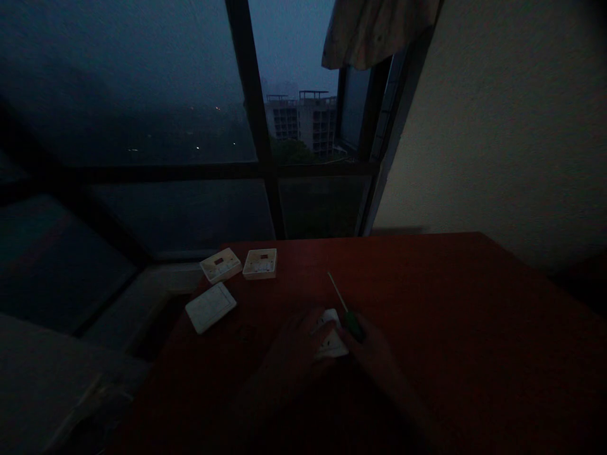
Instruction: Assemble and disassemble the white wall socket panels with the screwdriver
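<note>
A white wall socket [334, 344] with dark slots lies on the table between my hands. My left hand [301, 338] holds it from the left, its fingers reaching over the socket's far and left sides. My right hand [372, 344] is closed round the green handle of a screwdriver [351, 323], whose thin shaft points away from me and up to the left. The thumb of that hand lies close to the socket's right edge; I cannot tell if it touches. Dim light hides much of both hands.
On the table's far left are two open white back boxes [260, 275] [219, 277] and a white cover plate [211, 308]. The reddish-brown table [450, 291] meets a large window [175, 208] at the back. A pale wall [493, 139] rises on the right.
</note>
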A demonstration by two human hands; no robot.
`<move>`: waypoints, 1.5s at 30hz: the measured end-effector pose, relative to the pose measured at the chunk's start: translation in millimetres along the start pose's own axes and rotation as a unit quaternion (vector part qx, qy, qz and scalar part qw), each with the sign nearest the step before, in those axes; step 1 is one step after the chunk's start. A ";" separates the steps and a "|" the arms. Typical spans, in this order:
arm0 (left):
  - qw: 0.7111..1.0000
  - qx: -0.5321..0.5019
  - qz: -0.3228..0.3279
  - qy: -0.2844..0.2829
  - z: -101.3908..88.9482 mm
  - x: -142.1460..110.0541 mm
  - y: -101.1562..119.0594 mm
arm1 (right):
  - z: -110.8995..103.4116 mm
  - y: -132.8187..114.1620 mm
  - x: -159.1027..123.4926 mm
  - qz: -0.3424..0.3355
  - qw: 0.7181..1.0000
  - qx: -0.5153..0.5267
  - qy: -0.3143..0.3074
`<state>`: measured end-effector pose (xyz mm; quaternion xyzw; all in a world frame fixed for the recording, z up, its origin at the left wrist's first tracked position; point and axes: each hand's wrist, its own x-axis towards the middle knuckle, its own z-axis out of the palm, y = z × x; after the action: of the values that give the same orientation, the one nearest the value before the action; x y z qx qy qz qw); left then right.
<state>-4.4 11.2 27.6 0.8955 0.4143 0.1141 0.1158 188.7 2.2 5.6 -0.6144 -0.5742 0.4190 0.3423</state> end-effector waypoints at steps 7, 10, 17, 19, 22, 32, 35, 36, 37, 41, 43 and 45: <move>0.996 0.030 -0.064 0.061 -15.4 -11.7 -57.5 | 4.3 10.0 1.8 0.011 1.000 -0.011 0.019; 0.991 0.056 -0.079 0.093 -25.0 -14.8 -80.4 | 6.8 15.7 3.1 0.018 1.000 0.005 0.006; 0.980 0.128 -0.106 0.110 -39.6 -14.1 -110.9 | 4.5 11.2 1.4 -0.015 0.999 -0.033 0.000; 0.978 0.139 -0.118 0.106 -42.0 -14.8 -115.8 | 3.4 6.9 -0.5 -0.019 0.999 -0.038 -0.003; 0.974 0.152 -0.121 0.115 -43.8 -17.5 -120.8 | 3.7 3.3 -4.2 -0.023 0.999 -0.018 -0.014; 0.970 0.148 -0.105 0.160 -44.1 -27.3 -119.0 | -1.6 -15.3 -2.1 -0.075 0.996 -0.037 0.023; 0.976 0.110 -0.122 0.146 -46.9 -30.6 -98.0 | 4.1 -26.9 9.8 -0.079 0.995 -0.063 -0.009; 0.978 0.093 -0.139 0.125 -46.5 -32.4 -88.8 | 8.8 -30.0 15.7 -0.069 0.995 -0.067 -0.013; 0.981 0.074 -0.152 0.095 -45.3 -34.5 -79.2 | 14.8 -32.9 22.5 -0.065 0.995 -0.070 -0.010; 0.979 0.035 -0.195 0.037 -33.5 -46.4 -44.8 | 46.1 -46.8 56.2 -0.082 0.994 -0.077 0.000; 0.978 0.013 -0.207 0.029 -26.7 -52.6 -33.8 | 61.3 -54.8 73.6 -0.088 0.993 -0.074 0.007; 0.977 -0.010 -0.214 0.013 -21.2 -57.2 -27.1 | 73.6 -61.3 87.7 -0.094 0.993 -0.066 0.008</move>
<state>-66.2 -13.3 33.2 0.7835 0.5964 0.1028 0.1406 95.3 91.3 19.6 -0.5817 -0.6533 0.3417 0.3437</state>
